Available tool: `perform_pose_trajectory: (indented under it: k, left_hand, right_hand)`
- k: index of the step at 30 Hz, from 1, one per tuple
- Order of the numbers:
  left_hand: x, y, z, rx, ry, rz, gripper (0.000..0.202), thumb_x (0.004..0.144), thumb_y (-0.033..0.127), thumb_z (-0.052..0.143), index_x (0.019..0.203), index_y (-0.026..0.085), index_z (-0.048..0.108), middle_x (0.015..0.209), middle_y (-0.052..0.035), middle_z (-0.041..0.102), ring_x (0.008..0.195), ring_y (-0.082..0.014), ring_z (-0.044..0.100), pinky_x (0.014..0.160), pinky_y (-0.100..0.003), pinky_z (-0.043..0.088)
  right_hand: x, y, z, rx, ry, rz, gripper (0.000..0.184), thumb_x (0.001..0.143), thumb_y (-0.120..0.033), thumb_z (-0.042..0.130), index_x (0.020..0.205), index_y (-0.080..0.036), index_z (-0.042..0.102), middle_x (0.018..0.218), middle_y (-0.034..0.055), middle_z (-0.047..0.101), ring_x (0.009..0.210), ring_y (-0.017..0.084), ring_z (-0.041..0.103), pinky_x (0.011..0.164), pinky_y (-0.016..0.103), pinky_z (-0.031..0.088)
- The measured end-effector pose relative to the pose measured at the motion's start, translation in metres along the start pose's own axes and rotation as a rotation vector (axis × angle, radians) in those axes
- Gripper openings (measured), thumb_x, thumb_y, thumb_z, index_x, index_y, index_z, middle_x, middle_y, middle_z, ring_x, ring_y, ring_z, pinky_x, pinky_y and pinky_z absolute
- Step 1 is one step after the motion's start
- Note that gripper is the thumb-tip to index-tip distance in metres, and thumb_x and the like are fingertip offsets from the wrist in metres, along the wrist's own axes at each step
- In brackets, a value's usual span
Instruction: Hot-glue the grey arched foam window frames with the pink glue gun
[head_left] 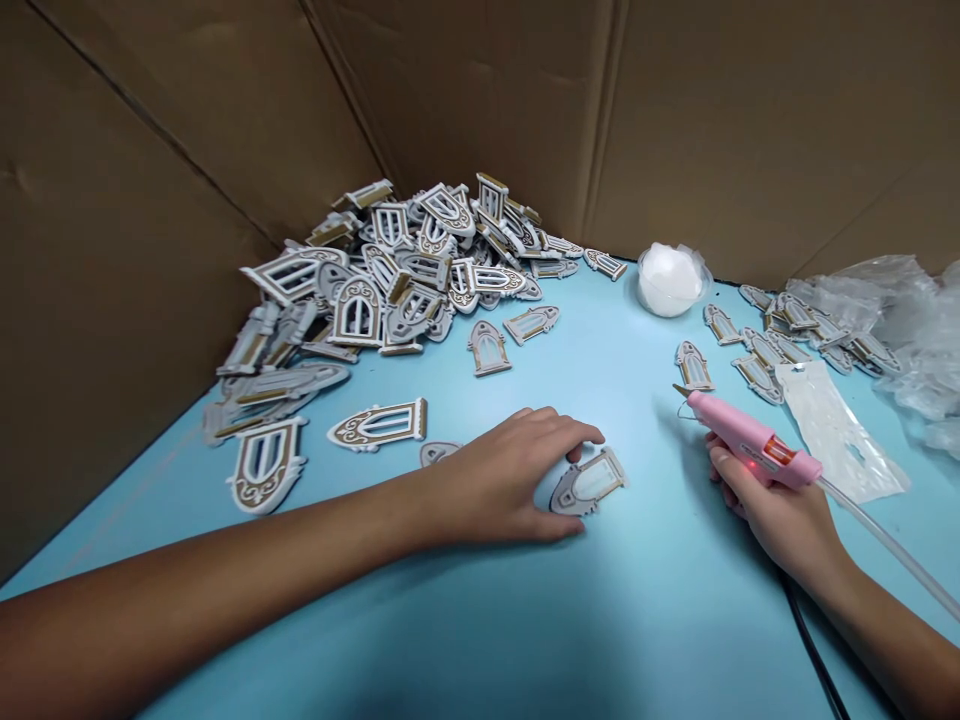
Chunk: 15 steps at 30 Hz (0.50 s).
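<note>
The left hand [499,480] is cupping an arched window cutout [589,482], closing lightly on its edge, and is pressing it towards the light blue counter [675,640]. The right hand [772,515] is clenching a pink hot glue gun [750,440] by its handle, with the nozzle pointing up and left, clear of the cutout. The cutout is appearing light and stiff, but its thin bars are judged fragile; hold it by the outer frame. A heap of matching cutouts [375,270] is lying against a cardboard wall [150,180].
</note>
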<state>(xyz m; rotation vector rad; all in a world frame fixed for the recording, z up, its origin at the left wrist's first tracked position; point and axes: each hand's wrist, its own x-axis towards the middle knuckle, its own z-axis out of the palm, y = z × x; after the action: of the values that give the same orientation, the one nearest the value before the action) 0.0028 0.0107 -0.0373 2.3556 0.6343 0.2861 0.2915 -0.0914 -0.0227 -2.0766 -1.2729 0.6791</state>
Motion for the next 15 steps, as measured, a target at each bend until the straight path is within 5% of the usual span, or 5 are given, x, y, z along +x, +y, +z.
perform_pose_trajectory:
  k: [3,7,11,15]
  left_hand:
    - [0.002,0.002,0.000,-0.005,-0.007,-0.056,0.072,0.083,0.055,0.078,0.142,0.019,0.055,0.098,-0.0053,0.069,0.093,-0.0260,0.063,0.086,-0.036,0.046]
    - [0.010,0.010,-0.001,0.054,-0.030,-0.093,0.046,0.107,0.042,0.045,0.147,0.022,0.056,0.085,-0.0035,0.071,0.083,-0.0229,0.065,0.081,-0.035,0.044]
    - [0.015,0.012,-0.005,0.240,-0.072,-0.067,0.039,0.107,0.033,0.040,0.131,0.024,0.070,0.079,-0.0050,0.071,0.073,-0.0232,0.065,0.073,-0.034,0.042]
    - [0.011,-0.007,-0.014,0.306,0.033,-0.093,0.033,0.103,0.023,0.043,0.115,0.019,0.074,0.087,-0.0062,0.074,0.081,-0.0235,0.066,0.074,-0.033,0.043]
  right_hand:
    - [-0.002,0.000,0.003,0.061,0.028,0.101,0.034,0.085,-0.055,0.067,0.094,-0.022,0.071,0.066,-0.0003,0.065,0.056,0.017,0.058,0.052,0.030,0.045]
    - [-0.003,0.000,0.006,0.127,0.011,0.110,0.036,0.083,-0.056,0.066,0.093,-0.022,0.071,0.068,0.0008,0.067,0.057,0.018,0.058,0.055,0.032,0.045]
    - [-0.003,0.001,0.008,0.133,0.010,0.106,0.036,0.082,-0.056,0.067,0.096,-0.024,0.070,0.069,0.0001,0.067,0.058,0.018,0.057,0.056,0.032,0.045]
    - [-0.002,0.003,0.008,0.154,0.026,0.079,0.034,0.083,-0.055,0.067,0.096,-0.023,0.071,0.070,0.0005,0.067,0.057,0.017,0.057,0.055,0.031,0.044]
